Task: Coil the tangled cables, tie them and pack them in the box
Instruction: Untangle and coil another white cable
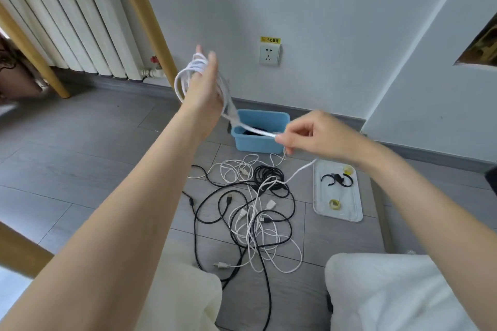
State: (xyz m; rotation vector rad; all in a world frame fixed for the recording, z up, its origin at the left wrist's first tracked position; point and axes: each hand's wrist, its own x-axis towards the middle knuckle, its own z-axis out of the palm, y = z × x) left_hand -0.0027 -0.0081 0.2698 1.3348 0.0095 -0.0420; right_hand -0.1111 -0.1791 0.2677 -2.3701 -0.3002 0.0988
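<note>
progress: early-mid | left hand (202,83) fingers straight, white cable (188,78) looped round it | right hand (309,133) pinches its free run | box (259,142) holds something dark | tangle (252,212) on floor uncoiled | ties (336,179) in tray unused

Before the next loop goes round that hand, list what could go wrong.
1. The white cable runs from the right hand down into the tangle on the floor; pulling may tighten knots or drag the pile.
2. Loops lie loosely over the left hand, whose fingers look straight, so the coil could slip off.
</note>
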